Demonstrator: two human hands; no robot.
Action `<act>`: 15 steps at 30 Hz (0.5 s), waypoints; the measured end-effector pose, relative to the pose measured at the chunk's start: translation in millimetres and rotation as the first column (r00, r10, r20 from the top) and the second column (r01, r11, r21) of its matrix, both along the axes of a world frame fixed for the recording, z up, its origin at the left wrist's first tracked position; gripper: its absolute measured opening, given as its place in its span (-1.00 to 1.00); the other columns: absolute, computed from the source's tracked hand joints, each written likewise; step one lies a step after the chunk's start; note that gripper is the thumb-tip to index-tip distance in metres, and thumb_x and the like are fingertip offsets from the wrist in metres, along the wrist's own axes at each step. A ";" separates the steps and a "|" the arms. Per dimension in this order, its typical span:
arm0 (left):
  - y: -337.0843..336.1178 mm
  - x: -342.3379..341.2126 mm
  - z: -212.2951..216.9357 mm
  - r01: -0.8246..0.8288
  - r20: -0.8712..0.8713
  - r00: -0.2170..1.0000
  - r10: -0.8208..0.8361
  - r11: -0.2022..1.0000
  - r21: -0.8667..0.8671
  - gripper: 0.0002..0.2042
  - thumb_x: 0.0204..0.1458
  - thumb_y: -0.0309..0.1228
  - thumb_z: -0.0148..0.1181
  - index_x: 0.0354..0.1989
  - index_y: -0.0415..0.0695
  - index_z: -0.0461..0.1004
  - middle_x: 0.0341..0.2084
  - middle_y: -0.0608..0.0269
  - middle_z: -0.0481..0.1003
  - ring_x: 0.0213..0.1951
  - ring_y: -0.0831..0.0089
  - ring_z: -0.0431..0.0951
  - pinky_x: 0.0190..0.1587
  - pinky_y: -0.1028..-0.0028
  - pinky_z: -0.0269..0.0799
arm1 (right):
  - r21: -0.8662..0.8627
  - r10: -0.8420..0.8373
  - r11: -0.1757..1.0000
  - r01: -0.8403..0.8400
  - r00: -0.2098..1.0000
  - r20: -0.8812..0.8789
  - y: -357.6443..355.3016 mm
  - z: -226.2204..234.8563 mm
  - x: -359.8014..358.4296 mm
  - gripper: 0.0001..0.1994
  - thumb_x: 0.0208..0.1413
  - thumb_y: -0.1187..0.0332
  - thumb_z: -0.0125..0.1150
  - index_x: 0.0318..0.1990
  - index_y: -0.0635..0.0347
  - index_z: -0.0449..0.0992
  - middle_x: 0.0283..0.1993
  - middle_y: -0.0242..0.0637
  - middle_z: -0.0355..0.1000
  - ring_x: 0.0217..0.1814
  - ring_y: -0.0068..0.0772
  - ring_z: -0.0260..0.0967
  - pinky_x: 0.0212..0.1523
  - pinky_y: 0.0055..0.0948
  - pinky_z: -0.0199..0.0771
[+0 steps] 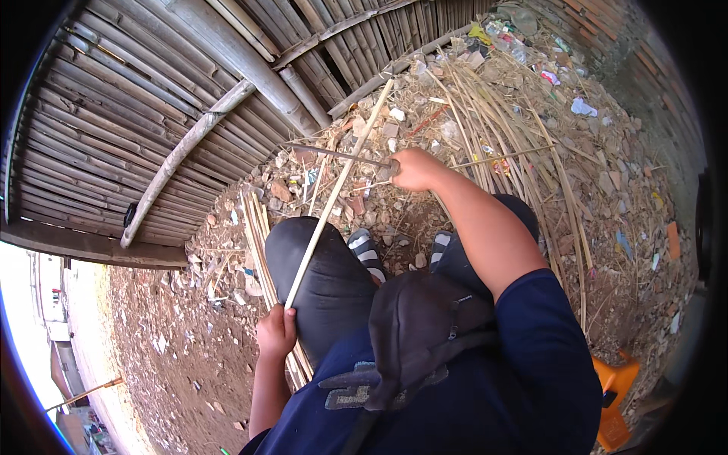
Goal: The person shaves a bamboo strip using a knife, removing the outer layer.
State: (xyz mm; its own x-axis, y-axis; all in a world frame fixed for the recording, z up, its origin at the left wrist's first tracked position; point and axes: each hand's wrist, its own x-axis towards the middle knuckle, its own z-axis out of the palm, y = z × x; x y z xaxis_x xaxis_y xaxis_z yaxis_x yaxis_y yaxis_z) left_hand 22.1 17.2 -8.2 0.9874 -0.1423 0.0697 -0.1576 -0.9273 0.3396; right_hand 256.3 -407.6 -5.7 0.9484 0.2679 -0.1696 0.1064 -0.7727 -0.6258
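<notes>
A long pale bamboo strip [331, 203] slants from my left hand [276, 332] over my left knee and up toward the bamboo wall. The fingers of that hand are closed around its near end. My right hand [415, 169] is out ahead of me, gripping the handle of a long dark-bladed knife [341, 155]. The blade points left and crosses the strip near its far part; whether it touches the strip I cannot tell. Beside my left leg lies a bundle of split bamboo strips [260, 246], partly hidden by the leg.
Many long bamboo strips [506, 140] lie in a pile to the right. Stones, straw and litter cover the dirt ground [189, 356]. A bamboo-slat wall [144, 114] rises at the upper left, a brick wall [633, 68] at the right. An orange plastic object [616, 402] stands at my lower right.
</notes>
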 end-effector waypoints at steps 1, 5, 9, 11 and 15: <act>-1.6 0.3 3.4 -0.009 -0.004 1.000 0.009 1.000 0.013 -0.64 0.30 -0.20 0.09 -0.50 -0.16 0.30 -0.68 -0.11 0.43 -0.59 -0.20 0.48 -0.52 -0.02 0.35 | -0.040 0.031 0.999 -0.033 0.998 -0.052 -1.5 -0.6 2.6 -0.68 -0.03 0.24 0.33 -0.13 0.18 0.61 -0.10 -0.01 0.59 -0.05 0.13 0.54 0.00 -0.05 0.55; -1.1 -2.4 10.3 -0.024 -0.046 0.999 0.024 1.000 0.004 -0.63 0.31 -0.21 0.08 -0.53 -0.16 0.30 -0.68 -0.11 0.43 -0.59 -0.19 0.48 -0.52 -0.01 0.35 | -0.064 -0.059 0.996 0.063 0.997 0.058 9.9 1.6 -11.9 -0.68 -0.04 0.23 0.34 -0.14 0.18 0.60 -0.14 0.03 0.58 -0.01 0.10 0.54 0.02 -0.02 0.54; -3.0 -3.8 7.1 -0.018 -0.049 0.999 0.017 1.000 -0.021 -0.63 0.31 -0.21 0.08 -0.52 -0.16 0.30 -0.69 -0.12 0.43 -0.58 -0.20 0.48 -0.52 -0.01 0.35 | -0.044 -0.034 0.998 0.038 0.995 0.089 24.5 31.3 -31.1 -0.73 -0.03 0.26 0.31 -0.18 0.16 0.60 -0.18 -0.01 0.58 -0.04 0.11 0.54 -0.01 0.01 0.54; -2.3 -2.7 6.4 -0.029 -0.048 0.998 0.027 0.999 -0.034 -0.63 0.30 -0.21 0.08 -0.52 -0.16 0.30 -0.70 -0.13 0.42 -0.58 -0.20 0.48 -0.52 -0.01 0.35 | -0.236 0.182 0.961 -0.147 0.974 0.136 31.5 44.2 -40.9 -0.79 -0.02 0.30 0.27 -0.22 0.14 0.59 -0.24 -0.05 0.58 -0.10 0.07 0.56 -0.08 0.01 0.56; 5.0 -0.3 0.9 0.018 -0.022 1.000 -0.019 0.999 -0.046 -0.65 0.30 -0.23 0.07 -0.52 -0.16 0.31 -0.70 -0.14 0.42 -0.58 -0.21 0.49 -0.52 -0.04 0.35 | -0.150 0.093 0.983 -0.102 0.993 -0.066 24.6 35.1 -21.2 -0.82 -0.01 0.31 0.27 -0.24 0.12 0.59 -0.32 -0.09 0.57 -0.18 -0.02 0.58 -0.16 -0.07 0.57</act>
